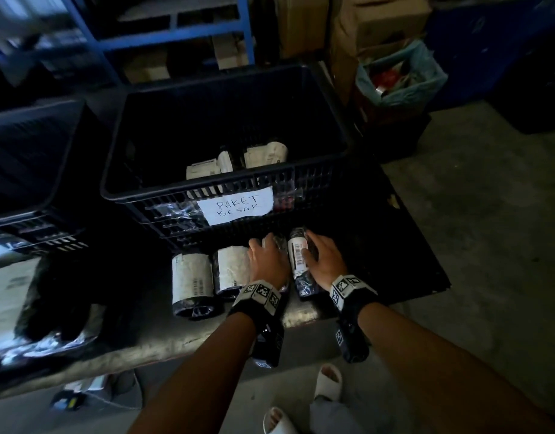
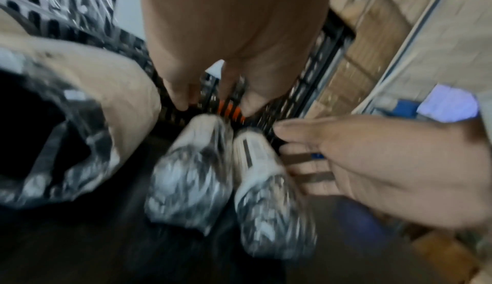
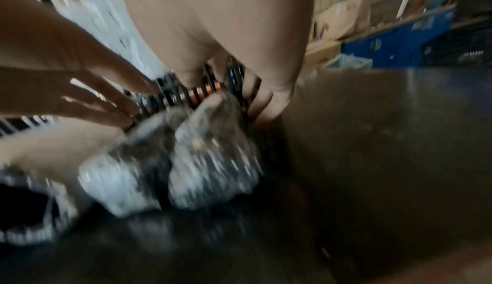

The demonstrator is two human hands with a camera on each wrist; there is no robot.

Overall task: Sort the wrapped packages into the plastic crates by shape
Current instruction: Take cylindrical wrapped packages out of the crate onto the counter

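Two slim wrapped cylinders lie side by side on the dark table, just in front of the black crate (image 1: 176, 195) labelled "PAKET BESAR" (image 1: 235, 205). My left hand (image 1: 263, 255) lies over the left slim one (image 2: 191, 172) with fingers straight, covering most of it in the head view. My right hand (image 1: 320, 258) touches the right slim one (image 1: 296, 255), which bears a barcode label, with its thumb on the label and its fingers straight along the right side. Two fatter wrapped rolls (image 1: 191, 277) (image 1: 231, 267) lie to the left. Several wrapped packages sit inside the crate.
A second black crate (image 1: 60, 170) stands at the left. A heap of black wrapped goods (image 1: 60, 292) lies on the table's left part. The table's front edge (image 1: 301, 317) is close behind my wrists. A lined bin (image 1: 398, 76), cardboard boxes (image 1: 379, 23) and blue shelving (image 1: 163, 39) stand behind.
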